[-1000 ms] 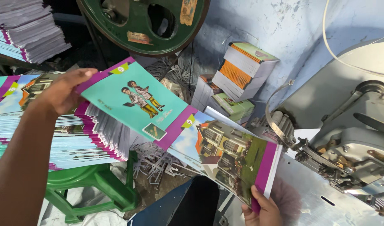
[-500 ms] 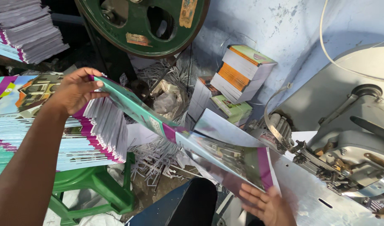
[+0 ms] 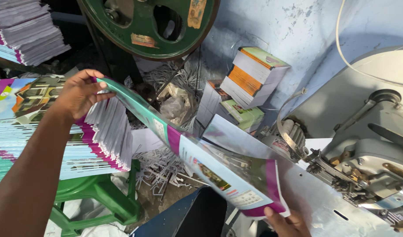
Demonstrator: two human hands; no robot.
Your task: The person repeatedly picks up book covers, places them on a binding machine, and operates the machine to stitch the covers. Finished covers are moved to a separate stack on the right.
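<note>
My left hand (image 3: 80,92) grips the far end of an open booklet (image 3: 201,160) with a teal, purple and picture-printed cover. The booklet stretches from the tall stack of the same booklets (image 3: 43,140) on the left down to the metal machine table (image 3: 315,206) at the lower right. My right hand (image 3: 287,221) holds its lower corner from underneath, at the frame's bottom edge; only the fingers show. The booklet is tilted edge-on, its pages fanned slightly open.
A grey stitching machine (image 3: 368,149) stands at the right. A large green wheel (image 3: 148,26) hangs above. Small boxes (image 3: 254,77) lean against the blue wall. Wire scraps litter the floor. A green plastic stool (image 3: 96,202) carries the stack. More stacked paper (image 3: 26,30) sits top left.
The booklet lay flat on the stack with its cover facing up; both hands have since lifted and tilted it edge-on and swung it toward the machine table.
</note>
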